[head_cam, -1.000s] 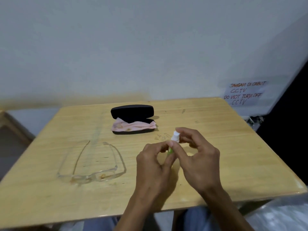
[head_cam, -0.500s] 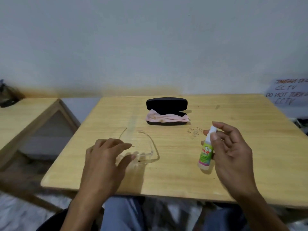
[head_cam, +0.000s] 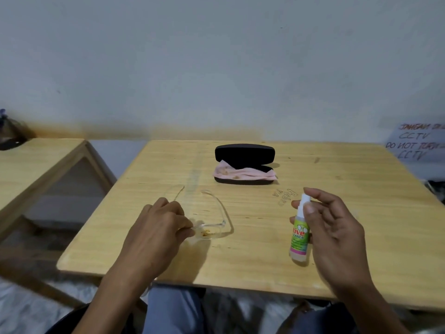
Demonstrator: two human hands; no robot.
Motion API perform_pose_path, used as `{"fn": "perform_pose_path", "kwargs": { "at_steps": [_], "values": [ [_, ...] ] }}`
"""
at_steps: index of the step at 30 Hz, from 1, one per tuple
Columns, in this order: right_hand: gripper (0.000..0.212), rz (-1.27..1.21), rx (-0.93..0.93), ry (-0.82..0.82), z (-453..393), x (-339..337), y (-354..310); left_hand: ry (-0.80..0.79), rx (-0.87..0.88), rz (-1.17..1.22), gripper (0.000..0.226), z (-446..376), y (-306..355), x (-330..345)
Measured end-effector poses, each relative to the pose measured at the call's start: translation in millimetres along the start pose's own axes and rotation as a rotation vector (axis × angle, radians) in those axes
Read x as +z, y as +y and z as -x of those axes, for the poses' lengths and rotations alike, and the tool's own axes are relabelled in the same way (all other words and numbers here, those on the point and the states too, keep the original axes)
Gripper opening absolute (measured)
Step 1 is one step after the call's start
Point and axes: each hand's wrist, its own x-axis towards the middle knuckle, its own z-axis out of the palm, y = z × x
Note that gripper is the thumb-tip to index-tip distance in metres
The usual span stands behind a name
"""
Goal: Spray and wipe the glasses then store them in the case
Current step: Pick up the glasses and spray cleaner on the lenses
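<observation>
Head view, only cam here. Left hand (head_cam: pixel 159 233) is down on the glasses (head_cam: pixel 212 231), fingers curled round the front of the frame, pinching it near the lens. The clear frame sits on the table (head_cam: pixel 265 266), front-left area, temples pointing to the far side, a brownish smudge showing on the right lens. Right hand (head_cam: pixel 334 227) holds the spray bottle (head_cam: pixel 299 237) upright, thumb and fingers wrapped round it, forefinger up by the white nozzle, bottle bottom just above or touching the table; can't tell which.

Progress, my read: early. Lens looks dirty, no wet patch visible, so spraying isn't done yet. Wipe and storing are both left. Looks like the setup for the first spritz: glasses in one hand, bottle in the other.

Around: black case (head_cam: pixel 244 162) stands open at the far centre of the table, well apart from both hands, w/ a pink cloth (head_cam: pixel 245 174) draped over its lower half. That cloth has to come out before the glasses go in, and it's prob the wipe too; it looks stained. Some pen scribble on the wood btwn case and bottle. Second table (head_cam: pixel 36 160) to the left, a handwritten CCTV notice (head_cam: pixel 416 143) far right. Nothing blocks the path btwn bottle and lens.
</observation>
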Motion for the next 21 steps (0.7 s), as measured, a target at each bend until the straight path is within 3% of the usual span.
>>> {"fn": "perform_pose_path", "kwargs": {
  "at_steps": [4,7,12,15,19,21],
  "values": [
    [0.021,-0.005,0.014,0.004,-0.4,-1.5,-2.5,-0.034,-0.05,0.107,0.014,-5.2,4.8,-3.1],
    [0.024,-0.028,0.013,0.001,-0.4,-0.5,-7.7,0.056,-0.156,0.276,0.01,-9.5,13.7,-13.4],
    [0.022,-0.121,0.045,-0.007,-2.3,3.8,-25.1,0.217,-0.427,0.936,0.01,-23.3,30.3,-32.7],
    [0.022,-0.191,0.077,-0.018,-4.1,9.8,-37.4,0.195,-0.508,1.25,0.015,-32.1,42.1,-38.2],
    [0.019,-0.223,0.102,-0.053,-2.7,16.7,-48.8,0.176,-0.579,1.425,0.044,-38.9,47.0,-35.4],
    [0.014,-0.215,0.078,-0.074,-2.5,19.7,-55.4,0.187,-0.611,1.449,0.039,-40.2,52.1,-35.7]
  ]
}}
